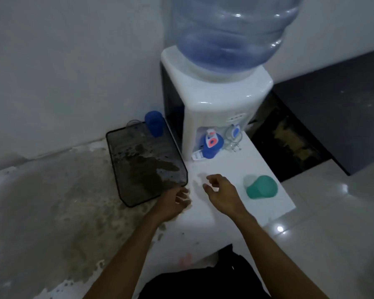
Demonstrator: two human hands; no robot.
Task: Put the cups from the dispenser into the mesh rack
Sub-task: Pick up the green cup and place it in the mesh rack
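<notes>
While both hands hover over the white tabletop (222, 169), neither grasps anything. Left hand (173, 202) sits at the near right corner of the mesh rack (119, 169), fingers loosely curled, empty; contact with the rim can't be confirmed. Right hand (221, 194) is just beside it, fingers half-curled and released, nothing in them.

Containers:
- Mesh rack: black, mostly bare. Blue cup (154, 124) stands at its far right corner, against the dispenser (205, 108). A clear cup (134, 123) seems to sit at the far edge beside it; too faint to confirm.
- Dispenser bay: a second blue cup (211, 147) under the red-marked tap, a clear glass (232, 140) under the blue-marked tap.
- Green cup (261, 187) lies on its side on the tabletop, right of the right hand, apart from it. Contents not readable.
- Water bottle (231, 33) on top of the dispenser, top cut off by frame.

Frame is soft with blur; cup contents and the dark patches seen through the rack mesh can't be resolved.
</notes>
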